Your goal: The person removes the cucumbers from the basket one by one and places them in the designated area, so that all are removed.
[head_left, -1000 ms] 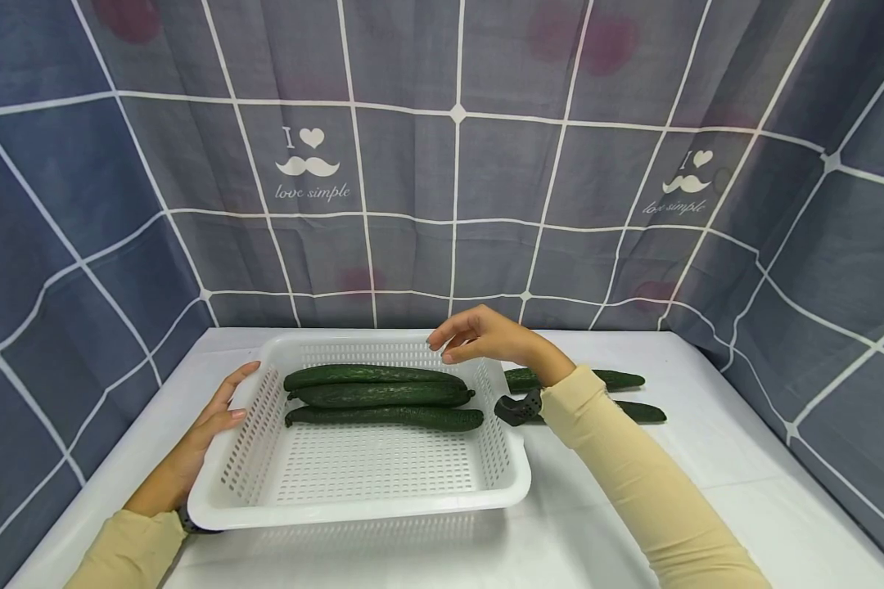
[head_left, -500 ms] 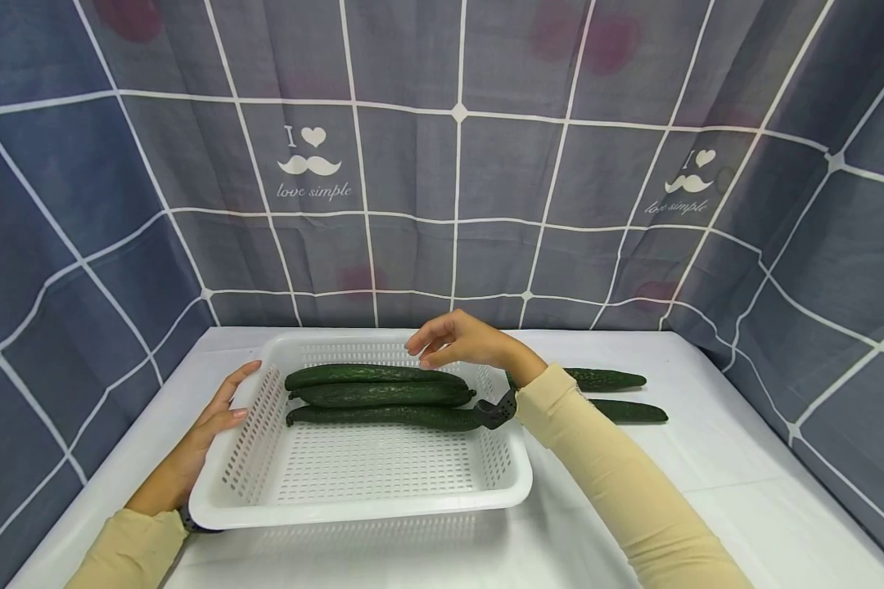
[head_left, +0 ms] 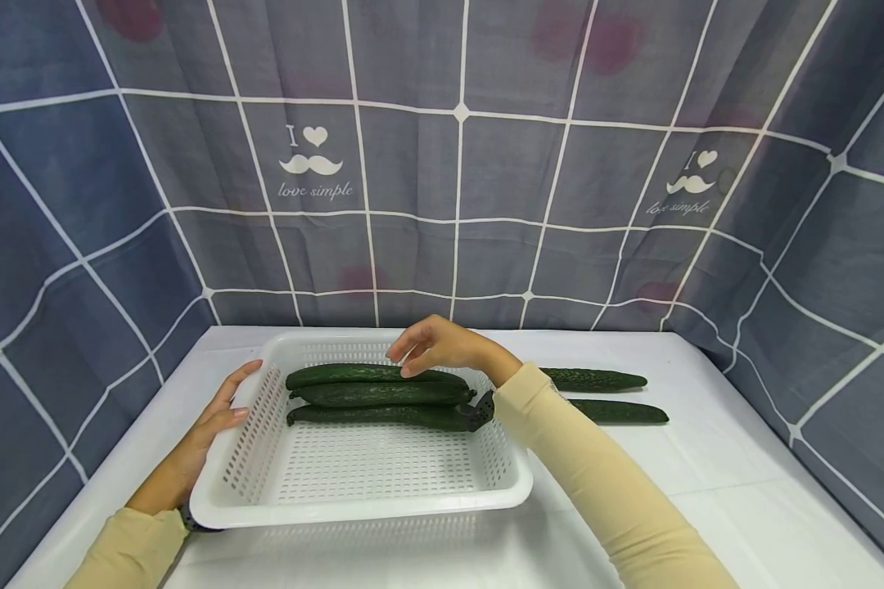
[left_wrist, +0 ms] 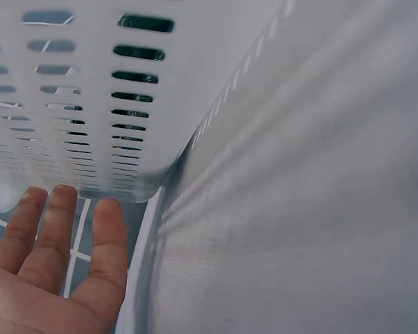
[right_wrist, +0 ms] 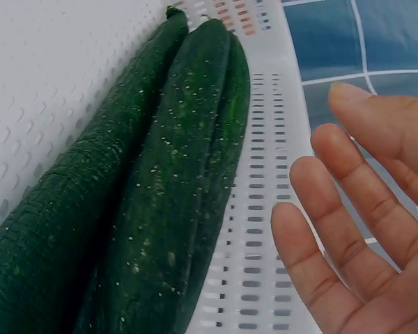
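Note:
Three dark green cucumbers lie side by side in the back half of a white perforated plastic basket point(head_left: 368, 511): a back one point(head_left: 339, 375), a middle one point(head_left: 383, 394) and a front one point(head_left: 383, 416). Over the back cucumber hovers my right hand point(head_left: 445, 343), its fingers loosely bent and holding nothing; the right wrist view shows this hand point(right_wrist: 362, 243) apart from the cucumbers, beside the basket's slotted wall. My left hand point(head_left: 209, 425) rests along the basket's left side with relaxed fingers, and in the left wrist view its straight fingertips point(left_wrist: 108, 216) are at the slotted wall.
Two more cucumbers lie on the white table right of the basket, a rear one point(head_left: 597, 379) and a nearer one point(head_left: 626, 411), partly hidden by the right sleeve point(head_left: 597, 458). A grey checked cloth point(head_left: 412, 254) hangs behind and at both sides.
My right hand has moved left from above the basket's back right corner to over the cucumbers inside it. The left hand, basket and cucumbers stay in place.

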{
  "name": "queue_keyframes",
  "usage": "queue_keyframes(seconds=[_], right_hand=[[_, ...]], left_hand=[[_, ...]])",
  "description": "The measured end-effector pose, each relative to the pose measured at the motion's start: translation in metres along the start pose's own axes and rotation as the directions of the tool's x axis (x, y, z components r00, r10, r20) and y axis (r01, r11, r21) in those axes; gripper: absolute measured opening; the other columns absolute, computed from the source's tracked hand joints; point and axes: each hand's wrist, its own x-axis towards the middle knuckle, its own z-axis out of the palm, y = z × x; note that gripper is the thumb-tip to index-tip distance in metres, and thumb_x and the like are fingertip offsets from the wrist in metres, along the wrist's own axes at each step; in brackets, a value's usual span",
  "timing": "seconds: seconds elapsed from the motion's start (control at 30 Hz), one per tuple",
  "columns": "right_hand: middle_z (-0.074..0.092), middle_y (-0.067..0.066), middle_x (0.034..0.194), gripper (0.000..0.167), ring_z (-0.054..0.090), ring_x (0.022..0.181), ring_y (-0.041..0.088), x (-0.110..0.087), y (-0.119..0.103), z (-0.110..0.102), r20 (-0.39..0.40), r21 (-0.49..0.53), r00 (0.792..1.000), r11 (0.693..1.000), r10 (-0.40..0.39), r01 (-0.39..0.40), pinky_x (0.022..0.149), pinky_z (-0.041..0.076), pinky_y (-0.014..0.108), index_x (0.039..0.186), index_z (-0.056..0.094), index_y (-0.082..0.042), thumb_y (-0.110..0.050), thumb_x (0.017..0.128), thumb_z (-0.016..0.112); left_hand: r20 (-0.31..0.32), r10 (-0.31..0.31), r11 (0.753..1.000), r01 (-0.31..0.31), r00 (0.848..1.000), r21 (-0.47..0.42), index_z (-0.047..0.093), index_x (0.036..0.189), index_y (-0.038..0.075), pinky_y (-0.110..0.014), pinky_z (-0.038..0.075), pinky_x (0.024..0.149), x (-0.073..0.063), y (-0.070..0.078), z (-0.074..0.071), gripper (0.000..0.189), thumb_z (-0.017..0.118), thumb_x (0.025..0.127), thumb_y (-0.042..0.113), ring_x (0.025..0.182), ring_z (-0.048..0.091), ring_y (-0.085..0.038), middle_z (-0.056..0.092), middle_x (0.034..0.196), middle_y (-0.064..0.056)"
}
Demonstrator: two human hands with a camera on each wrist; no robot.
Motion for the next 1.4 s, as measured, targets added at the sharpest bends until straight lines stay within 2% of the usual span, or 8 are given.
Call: queue_keyframes(seconds=[0.13, 0.43, 0.6, 0.8, 0.9, 1.13, 1.23, 1.4], right_hand=[[0.069, 0.029, 0.134, 0.038, 0.07, 0.122, 0.04, 0.006, 0.002, 0.004, 0.017, 0.005, 1.0, 1.0, 0.022, -0.022, 0.096, 0.058, 0.035, 0.13, 0.067, 0.015, 0.008, 0.094, 0.075], [0.075, 0.021, 0.127, 0.037, 0.073, 0.116, 0.027, 0.013, 0.009, 0.015, -0.036, -0.046, 0.995, 0.994, 0.094, -0.096, 0.094, 0.059, 0.033, 0.125, 0.072, 0.013, 0.013, 0.089, 0.077], [0.078, 0.015, 0.116, 0.034, 0.072, 0.105, 0.018, 0.016, 0.009, 0.018, -0.088, -0.095, 0.983, 0.981, 0.161, -0.169, 0.09, 0.058, 0.029, 0.117, 0.077, 0.008, 0.013, 0.084, 0.083], [0.079, 0.008, 0.108, 0.033, 0.07, 0.097, 0.013, 0.019, 0.01, 0.022, -0.1, -0.152, 0.968, 0.958, 0.232, -0.245, 0.087, 0.057, 0.027, 0.112, 0.081, 0.002, 0.01, 0.081, 0.088], [0.079, 0.004, 0.105, 0.033, 0.07, 0.095, 0.012, 0.02, 0.009, 0.026, -0.124, -0.219, 0.961, 0.938, 0.246, -0.268, 0.085, 0.057, 0.027, 0.11, 0.083, -0.003, 0.007, 0.08, 0.091], [0.077, 0.003, 0.105, 0.032, 0.07, 0.097, 0.015, 0.02, 0.007, 0.036, -0.168, -0.387, 0.963, 0.885, 0.21, -0.261, 0.084, 0.057, 0.027, 0.108, 0.085, -0.009, 0.001, 0.079, 0.095], [0.077, 0.004, 0.11, 0.034, 0.07, 0.103, 0.018, 0.02, 0.006, 0.042, -0.176, -0.421, 0.962, 0.867, 0.209, -0.266, 0.086, 0.057, 0.029, 0.11, 0.085, -0.009, -0.001, 0.078, 0.096], [0.077, 0.006, 0.116, 0.035, 0.069, 0.107, 0.022, 0.021, 0.005, 0.048, -0.164, -0.519, 0.968, 0.819, 0.187, -0.246, 0.089, 0.057, 0.031, 0.113, 0.084, -0.008, -0.008, 0.08, 0.097]], left_hand=[[0.008, 0.011, 1.0, -0.011, 1.0, -0.008, 0.014, 0.169, 0.046, -0.041, 0.045, 0.096, -0.001, 0.0, 0.0, 0.068, 0.037, 0.108, 0.024, 0.137, 0.034, -0.014, 0.001, 0.172, -0.01], [0.01, 0.057, 0.998, -0.057, 0.998, -0.034, 0.019, 0.168, 0.045, -0.042, 0.048, 0.095, -0.002, -0.001, 0.003, 0.068, 0.037, 0.107, 0.021, 0.133, 0.043, -0.012, 0.017, 0.164, 0.003], [0.019, 0.076, 0.996, -0.075, 0.997, -0.057, 0.022, 0.167, 0.044, -0.04, 0.049, 0.095, -0.003, 0.001, 0.002, 0.067, 0.037, 0.107, 0.02, 0.132, 0.046, -0.011, 0.024, 0.16, 0.007], [0.022, 0.084, 0.995, -0.083, 0.996, -0.062, 0.023, 0.167, 0.045, -0.041, 0.048, 0.094, -0.001, 0.001, 0.001, 0.067, 0.037, 0.107, 0.019, 0.131, 0.046, -0.01, 0.025, 0.159, 0.009], [0.017, 0.078, 0.995, -0.077, 0.997, -0.059, 0.022, 0.167, 0.045, -0.041, 0.048, 0.094, -0.001, 0.0, 0.001, 0.067, 0.037, 0.107, 0.02, 0.132, 0.046, -0.011, 0.023, 0.16, 0.007], [0.01, 0.044, 0.998, -0.044, 0.999, -0.048, 0.019, 0.168, 0.045, -0.045, 0.048, 0.094, -0.001, 0.001, 0.003, 0.067, 0.038, 0.107, 0.022, 0.131, 0.045, -0.014, 0.013, 0.166, -0.001], [0.008, 0.044, 0.998, -0.043, 0.999, -0.048, 0.02, 0.167, 0.046, -0.045, 0.048, 0.094, -0.001, 0.001, 0.003, 0.067, 0.038, 0.107, 0.022, 0.131, 0.046, -0.014, 0.015, 0.165, 0.0], [0.004, 0.038, 0.998, -0.038, 0.999, -0.053, 0.021, 0.167, 0.047, -0.045, 0.048, 0.094, -0.002, 0.001, 0.003, 0.067, 0.038, 0.107, 0.022, 0.13, 0.047, -0.014, 0.019, 0.163, 0.003]])
